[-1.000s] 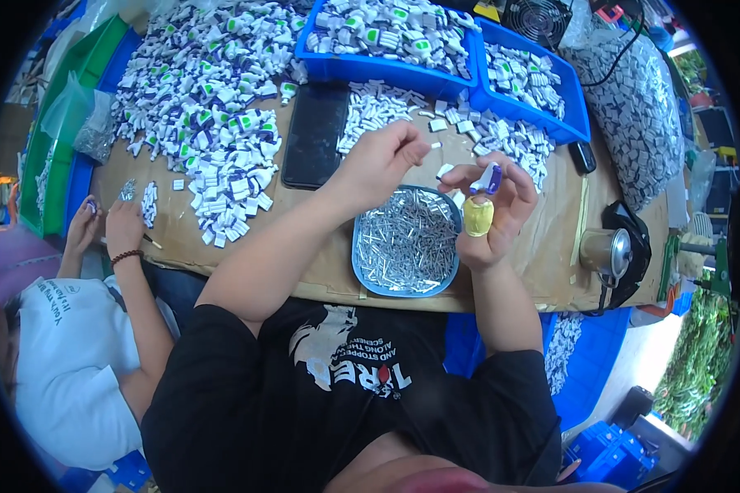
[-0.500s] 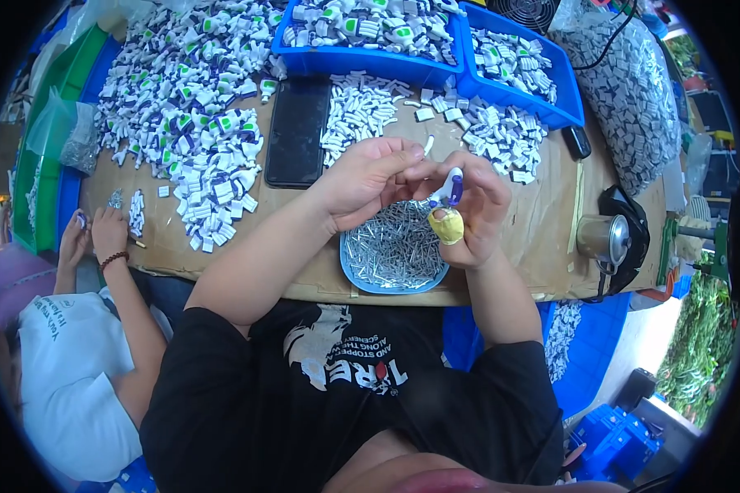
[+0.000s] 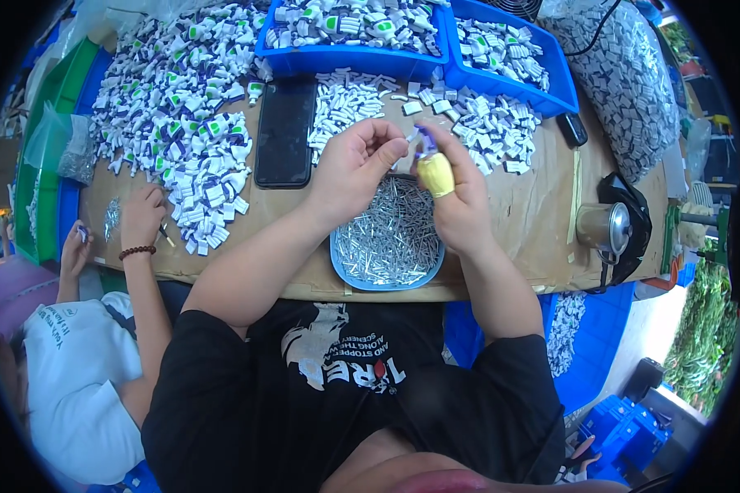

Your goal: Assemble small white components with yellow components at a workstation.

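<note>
Over the middle of the table, my left hand (image 3: 356,168) pinches a small white piece (image 3: 411,140), mostly hidden by the fingertips. My right hand (image 3: 462,197), its thumb wrapped in a yellow cover (image 3: 436,175), is closed on a small purple-and-white plastic part (image 3: 425,144). The two hands meet almost fingertip to fingertip. Just below them sits a light blue tub (image 3: 386,286) full of thin metal pins (image 3: 390,234). Beyond my hands lie a heap of white curved pieces (image 3: 345,107) and a heap of white-and-purple blocks (image 3: 493,131).
A black phone (image 3: 285,131) lies left of my hands beside a large pile of white, purple and green parts (image 3: 181,107). Blue bins (image 3: 353,62) stand behind. At right are a metal cup (image 3: 600,226) and a bulging clear bag (image 3: 625,82). A co-worker's hand (image 3: 144,218) works at left.
My hands have come closer together, bringing the white piece up to the purple-and-white part, and my right hand has turned. The co-worker's one hand has moved right toward the big pile.
</note>
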`<state>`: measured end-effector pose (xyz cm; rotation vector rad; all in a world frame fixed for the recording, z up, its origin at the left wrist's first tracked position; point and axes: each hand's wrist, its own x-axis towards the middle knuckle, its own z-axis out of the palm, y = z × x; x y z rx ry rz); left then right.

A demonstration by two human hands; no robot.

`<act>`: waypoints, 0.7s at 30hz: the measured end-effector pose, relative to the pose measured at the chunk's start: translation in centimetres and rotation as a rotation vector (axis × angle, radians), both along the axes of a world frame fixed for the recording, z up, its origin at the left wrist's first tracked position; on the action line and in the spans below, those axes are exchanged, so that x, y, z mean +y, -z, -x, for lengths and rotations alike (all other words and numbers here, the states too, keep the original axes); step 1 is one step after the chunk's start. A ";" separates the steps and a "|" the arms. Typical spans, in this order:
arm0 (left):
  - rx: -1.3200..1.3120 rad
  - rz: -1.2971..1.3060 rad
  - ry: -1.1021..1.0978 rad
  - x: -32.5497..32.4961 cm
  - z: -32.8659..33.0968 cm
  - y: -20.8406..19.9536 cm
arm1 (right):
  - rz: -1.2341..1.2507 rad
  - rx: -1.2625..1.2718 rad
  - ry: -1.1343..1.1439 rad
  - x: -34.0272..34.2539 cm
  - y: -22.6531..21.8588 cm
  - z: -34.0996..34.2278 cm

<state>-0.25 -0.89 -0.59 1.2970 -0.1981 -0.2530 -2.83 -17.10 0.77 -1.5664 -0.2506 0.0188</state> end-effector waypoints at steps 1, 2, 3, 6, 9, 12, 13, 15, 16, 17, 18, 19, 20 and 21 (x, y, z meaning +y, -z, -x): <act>0.008 0.045 0.005 0.0 -0.1 0.0 | 0.021 0.036 -0.023 0.3 0.2 0.2; 0.008 0.044 0.005 -0.1 0.0 0.0 | -0.017 0.048 -0.028 0.6 0.3 0.3; -0.002 0.055 0.002 -0.2 0.0 0.0 | -0.018 0.048 -0.029 0.5 0.3 0.3; -0.013 0.076 0.003 -0.3 0.0 0.1 | -0.052 0.060 -0.038 0.3 0.4 0.1; 0.042 0.104 0.047 0.2 -0.1 -0.4 | 0.064 0.000 -0.021 0.1 0.3 -0.3; 0.100 0.116 0.092 0.4 -0.2 -0.8 | 0.178 -0.167 -0.022 0.1 -0.2 -0.6; 0.102 0.111 0.098 0.5 -0.2 -0.8 | 0.207 -0.174 -0.022 0.0 -0.3 -0.6; -0.056 0.003 0.050 0.4 -0.3 -0.2 | 0.236 -0.182 -0.022 -0.1 -0.4 -0.6; -0.213 -0.104 0.001 0.5 -0.3 0.0 | 0.243 -0.173 -0.028 -0.1 -0.5 -0.6; -0.215 -0.103 0.001 0.6 -0.4 -0.2 | 0.250 -0.164 -0.033 -0.2 -0.6 -0.6; -0.328 -0.270 -0.008 0.8 -0.4 -0.7 | 0.252 -0.166 -0.033 -0.4 -0.5 -0.6; -0.441 -0.438 -0.017 1.0 -0.5 -1.0 | 0.262 -0.171 -0.047 -0.5 -0.4 -0.7; -0.444 -0.435 -0.017 1.1 -0.5 -1.0 | 0.272 -0.176 -0.059 -0.7 -0.3 -0.7; -0.534 -0.491 -0.033 1.1 -0.5 -1.1 | 0.275 -0.178 -0.058 -0.7 -0.3 -0.8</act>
